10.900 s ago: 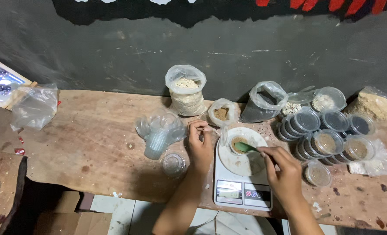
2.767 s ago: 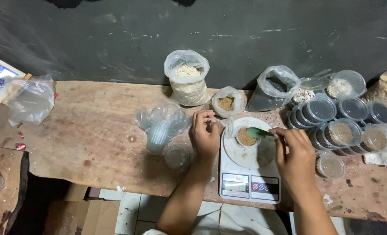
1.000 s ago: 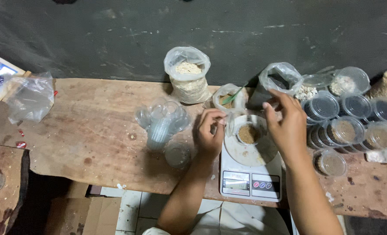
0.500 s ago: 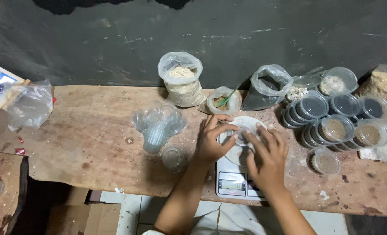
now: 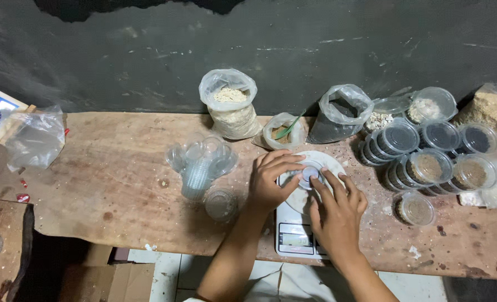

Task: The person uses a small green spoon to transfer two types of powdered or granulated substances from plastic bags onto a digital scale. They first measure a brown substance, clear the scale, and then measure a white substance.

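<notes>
A small clear plastic cup with a lid sits on the round pan of a white digital kitchen scale at the front edge of the wooden table. My left hand holds the cup's left side with its fingers curled over it. My right hand rests flat on the scale pan, its fingertips pressing on the cup's lid. A green spoon stands in a small bag of brown powder just behind the scale.
A bag of pale grain and a bag of dark material stand at the wall. Stacked lidded cups fill the right side. Empty clear cups and one lid lie left of the scale. A crumpled plastic bag is far left.
My right hand put the green spoon into the small brown powder bag, then came back to the scale and now presses on the cup's lid. My left hand stays at the cup.
</notes>
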